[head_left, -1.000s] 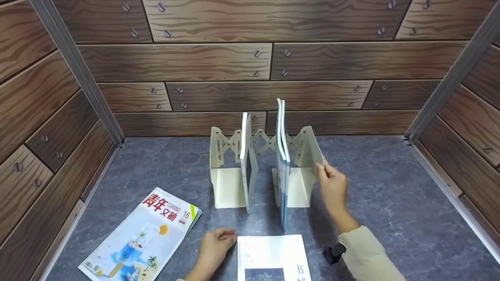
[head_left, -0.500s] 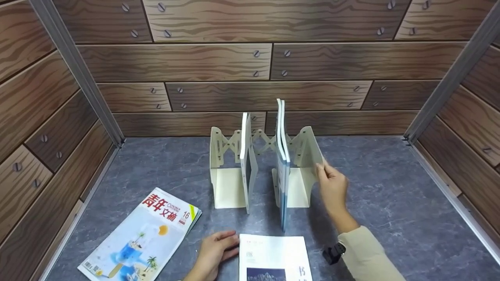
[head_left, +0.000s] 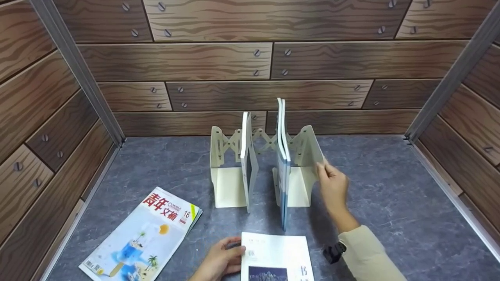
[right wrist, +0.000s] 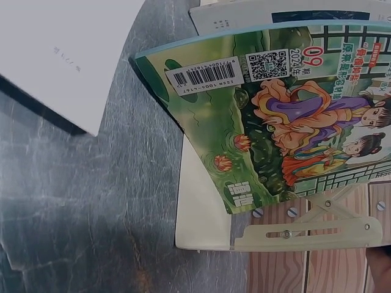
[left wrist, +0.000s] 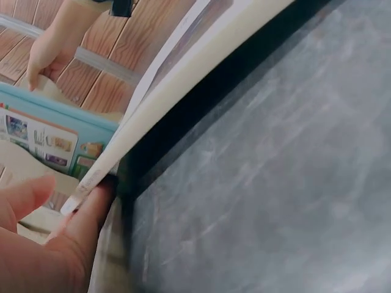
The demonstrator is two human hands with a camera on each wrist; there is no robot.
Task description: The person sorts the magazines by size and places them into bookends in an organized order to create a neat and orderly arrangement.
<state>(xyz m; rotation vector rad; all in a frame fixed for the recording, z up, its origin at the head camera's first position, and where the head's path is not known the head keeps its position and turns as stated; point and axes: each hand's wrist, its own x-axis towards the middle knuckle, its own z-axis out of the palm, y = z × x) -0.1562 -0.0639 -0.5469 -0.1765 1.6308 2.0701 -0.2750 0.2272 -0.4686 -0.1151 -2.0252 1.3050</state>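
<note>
My left hand (head_left: 221, 258) is at the left edge of a white-covered book (head_left: 275, 249) with a dark picture on its front. In the left wrist view the book's spine (left wrist: 116, 149) slants between thumb and finger, and a dark gap shows under it. My right hand (head_left: 335, 189) grips the right end plate of a cream expandable bookend (head_left: 299, 191), thumb on the plate's outer side. Two thin magazines (head_left: 283, 171) stand upright by its right part; the right wrist view shows a colourful back cover (right wrist: 293, 116). Another white book (head_left: 245, 164) stands upright near the left part.
A magazine (head_left: 140, 234) with red lettering and a beach picture lies flat at the front left, its edges showing another beneath. Wood-patterned walls (head_left: 250, 62) enclose the grey marbled table (head_left: 383, 203) at the back and sides.
My left hand has moved right against the white book and its thumb now overlaps the cover. The book has shifted slightly right and away from me. My right hand keeps its place on the bookend.
</note>
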